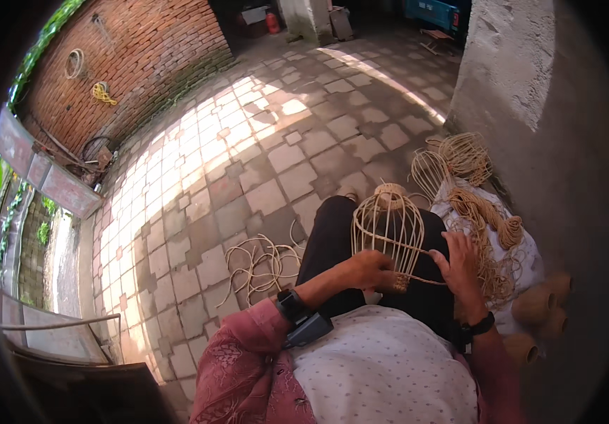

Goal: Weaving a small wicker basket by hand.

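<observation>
An open, dome-shaped woven frame of pale strips [388, 226] rests on my dark-trousered lap, with a narrow woven ring at the top and a small bound end toward me. My left hand [368, 267] grips that near end, its fingertips partly hidden. My right hand [460, 265], at the frame's right, has thumb and index finger on a thin cord [431, 250] that runs to the frame, its other fingers raised and curved. Beside my right leg, bundles of tan cord [470, 208] lie on a white sack [525, 246].
More wicker frames [463, 159] stand by a plastered pillar [495, 71]. Tan rounded pieces [534, 307] are at lower right, loose strips [262, 265] on the pavers at left. A brick wall [120, 63] runs behind; a metal rail [64, 323] is at lower left.
</observation>
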Demonstrator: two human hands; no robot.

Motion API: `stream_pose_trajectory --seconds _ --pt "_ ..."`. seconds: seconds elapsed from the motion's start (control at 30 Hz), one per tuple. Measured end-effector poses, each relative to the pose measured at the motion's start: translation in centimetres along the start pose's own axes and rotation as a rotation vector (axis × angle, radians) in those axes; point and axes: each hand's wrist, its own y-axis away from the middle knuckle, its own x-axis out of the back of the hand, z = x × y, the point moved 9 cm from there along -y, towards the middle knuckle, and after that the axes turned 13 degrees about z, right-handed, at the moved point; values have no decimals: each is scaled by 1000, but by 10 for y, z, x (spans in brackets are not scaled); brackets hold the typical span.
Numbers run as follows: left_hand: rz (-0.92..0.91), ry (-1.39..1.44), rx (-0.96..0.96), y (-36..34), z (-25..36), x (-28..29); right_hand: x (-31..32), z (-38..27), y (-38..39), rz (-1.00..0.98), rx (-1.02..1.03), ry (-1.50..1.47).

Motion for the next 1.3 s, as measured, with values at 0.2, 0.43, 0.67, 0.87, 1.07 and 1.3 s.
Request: stream_pose_trajectory --seconds 0.2,0.43,0.67,0.87,1.07,1.3 --pt "56 67 -64 -5 -5 -9 -32 -28 3 -331 -91 -328" --pt "52 20 -68 -5 0 -4 29 226 139 -355 -481 -136" --pt "69 45 19 2 -4 -4 -13 45 20 82 34 81" --pt "48 -71 -54 -7 3 -13 -33 -9 22 -414 -101 -418" --pt "33 -22 -72 2 4 5 61 234 132 -371 -290 139" --pt "-6 -16 -6 1 7 1 7 152 60 -199 -335 139"
